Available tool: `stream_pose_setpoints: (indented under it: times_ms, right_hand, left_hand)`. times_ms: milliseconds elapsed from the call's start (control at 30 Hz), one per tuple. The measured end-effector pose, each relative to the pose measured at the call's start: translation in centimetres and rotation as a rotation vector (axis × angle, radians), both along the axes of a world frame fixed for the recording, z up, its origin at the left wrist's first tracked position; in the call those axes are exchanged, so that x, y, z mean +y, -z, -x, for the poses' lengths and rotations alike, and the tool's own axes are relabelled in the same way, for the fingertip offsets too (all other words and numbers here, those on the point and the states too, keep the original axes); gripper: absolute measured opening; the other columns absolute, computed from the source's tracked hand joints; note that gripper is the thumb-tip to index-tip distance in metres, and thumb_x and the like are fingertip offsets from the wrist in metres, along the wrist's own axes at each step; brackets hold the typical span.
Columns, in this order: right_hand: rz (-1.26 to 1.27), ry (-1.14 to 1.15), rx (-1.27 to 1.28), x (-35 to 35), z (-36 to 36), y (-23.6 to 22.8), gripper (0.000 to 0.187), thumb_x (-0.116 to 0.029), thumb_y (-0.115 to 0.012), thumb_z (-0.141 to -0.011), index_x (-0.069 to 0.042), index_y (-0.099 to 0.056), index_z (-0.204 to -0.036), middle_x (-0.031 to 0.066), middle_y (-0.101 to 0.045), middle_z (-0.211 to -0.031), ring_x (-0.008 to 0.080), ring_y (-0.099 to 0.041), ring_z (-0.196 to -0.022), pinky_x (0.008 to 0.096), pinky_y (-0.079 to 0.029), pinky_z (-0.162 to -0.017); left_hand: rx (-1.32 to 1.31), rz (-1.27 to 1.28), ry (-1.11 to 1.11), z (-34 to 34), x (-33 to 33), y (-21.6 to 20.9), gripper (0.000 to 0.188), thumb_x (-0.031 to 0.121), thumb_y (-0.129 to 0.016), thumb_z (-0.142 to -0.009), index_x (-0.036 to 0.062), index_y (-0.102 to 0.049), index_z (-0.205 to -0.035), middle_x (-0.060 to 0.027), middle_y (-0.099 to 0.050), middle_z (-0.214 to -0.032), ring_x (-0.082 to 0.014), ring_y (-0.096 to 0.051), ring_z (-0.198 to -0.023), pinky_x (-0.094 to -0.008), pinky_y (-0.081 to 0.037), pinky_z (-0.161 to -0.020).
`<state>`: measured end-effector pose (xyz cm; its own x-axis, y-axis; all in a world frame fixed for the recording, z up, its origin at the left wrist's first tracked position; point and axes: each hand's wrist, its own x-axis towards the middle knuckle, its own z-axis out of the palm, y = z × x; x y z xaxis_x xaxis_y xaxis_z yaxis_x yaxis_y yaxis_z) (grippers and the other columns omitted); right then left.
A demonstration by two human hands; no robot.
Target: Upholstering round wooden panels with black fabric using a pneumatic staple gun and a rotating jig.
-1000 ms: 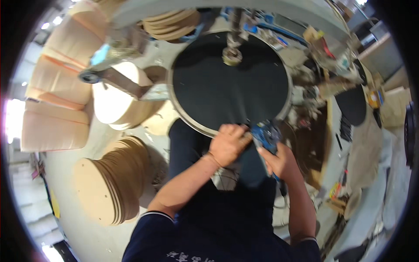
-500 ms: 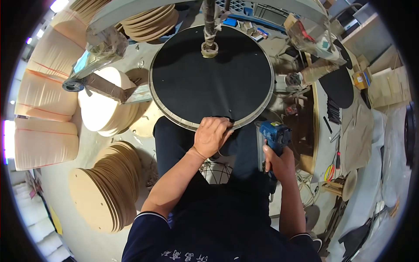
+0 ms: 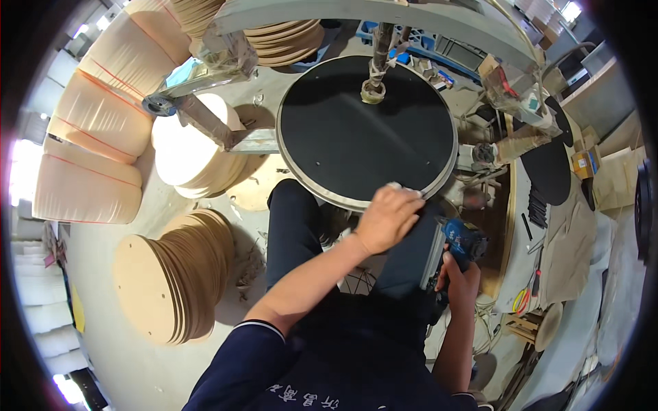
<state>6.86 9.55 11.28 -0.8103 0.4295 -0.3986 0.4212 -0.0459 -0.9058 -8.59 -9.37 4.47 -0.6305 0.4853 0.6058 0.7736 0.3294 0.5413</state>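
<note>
In front of me lies a round black-covered board (image 3: 363,147) with a pale rim, under an upright rod. My left hand (image 3: 391,218) is at its near edge, right of the middle, fingers bent together over the rim. A small white bit shows by the fingertips; my hand hides the edge beneath it. Over my right thigh, my right hand (image 3: 460,279) is wrapped round the handle of a blue staple gun (image 3: 463,240). The gun is apart from the board, its long metal side lying along my leg.
A grey metal frame (image 3: 257,142) flanks the board, with an overhead beam (image 3: 356,15). To the left stand stacks of round tan boards (image 3: 147,291), white discs (image 3: 188,147) and wrapped pale rolls (image 3: 89,179). A bench (image 3: 514,274) with scissors (image 3: 521,300) is at right.
The view has shifted, so the scene sits further right and turned. My left hand has slid rightward along the board's near edge. The staple gun stays in my right hand, still off the board.
</note>
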Motion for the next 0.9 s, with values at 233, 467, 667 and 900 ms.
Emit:
stream_pose_setpoints:
  times_ms: [233,467,667,900]
  right_hand:
    - [0.032,-0.005,-0.005,-0.9,0.8,-1.4,0.025,-0.023,-0.07,-0.101,0.0,-0.072,-0.111,0.0018,-0.059,-0.065,0.013,-0.055,-0.048,0.0305,-0.045,-0.047]
    - [0.027,-0.078,0.013,-1.9,1.3,-1.6,0.025,-0.02,-0.068,-0.102,0.0,-0.071,-0.116,0.0013,-0.059,-0.065,0.0119,-0.054,-0.049,0.0293,-0.044,-0.05]
    - [0.04,-0.089,0.026,-1.8,0.9,-1.5,0.026,-0.019,-0.067,-0.102,0.0,-0.07,-0.119,0.0014,-0.059,-0.065,0.0114,-0.054,-0.05,0.0291,-0.045,-0.051]
    - [0.055,-0.082,0.021,-1.6,1.0,-1.5,0.027,-0.018,-0.068,-0.101,0.0,-0.069,-0.121,0.0017,-0.06,-0.067,0.0116,-0.055,-0.051,0.0289,-0.045,-0.051]
  left_hand:
    - [0.048,0.312,-0.194,4.4,-13.1,-0.6,0.063,0.034,-0.082,-0.085,0.0055,-0.063,-0.138,-0.0127,-0.061,-0.142,-0.0321,-0.056,-0.136,-0.0532,-0.037,-0.12]
    - [-0.07,0.163,-0.255,2.8,-10.6,1.0,0.059,0.026,-0.086,-0.082,0.0059,-0.068,-0.134,-0.0124,-0.066,-0.136,-0.0323,-0.06,-0.131,-0.05,-0.04,-0.119]
    - [-0.065,0.129,-0.26,2.7,-9.4,0.7,0.044,0.024,-0.084,-0.085,0.007,-0.075,-0.124,-0.0099,-0.071,-0.128,-0.0308,-0.064,-0.124,-0.0482,-0.045,-0.113]
    - [0.161,0.31,-0.087,4.3,-9.6,-0.4,0.027,0.024,-0.081,-0.087,0.0099,-0.079,-0.11,-0.0022,-0.075,-0.116,-0.0241,-0.068,-0.107,-0.0435,-0.053,-0.098]
